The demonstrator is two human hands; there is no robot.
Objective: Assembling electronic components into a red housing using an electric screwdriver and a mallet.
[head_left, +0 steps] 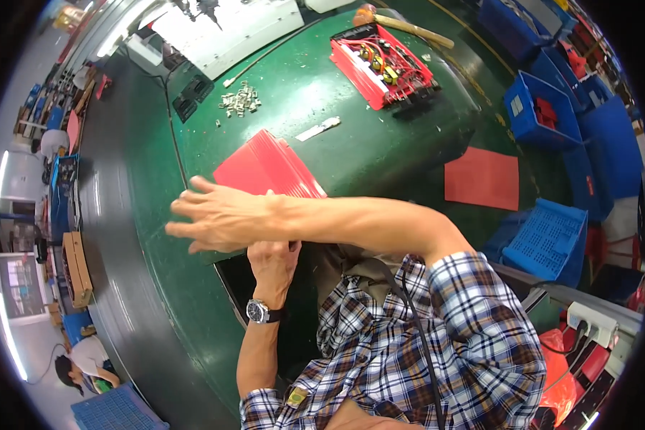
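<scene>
A red ribbed metal housing (pixel 265 166) lies on the green tabletop in front of me, its near part hidden behind my right forearm. My right arm crosses over my left. My right hand (pixel 218 217) is stretched out to the left, fingers spread, at the housing's near left corner; no object shows in it. Below that forearm is my left hand (pixel 271 261), with a watch (pixel 258 310) on its wrist. The left hand is bent near the housing's near edge. Its fingers are mostly hidden, so what it grips, if anything, does not show.
Beyond the housing lie a pale flat strip (pixel 318 129) and a pile of small metal clips (pixel 241 100). An opened red device (pixel 383 66) with wires inside sits far right, beside a wooden-handled mallet (pixel 412 30). Blue crates (pixel 545 240) stand right of the table; a person (pixel 86 364) is far left.
</scene>
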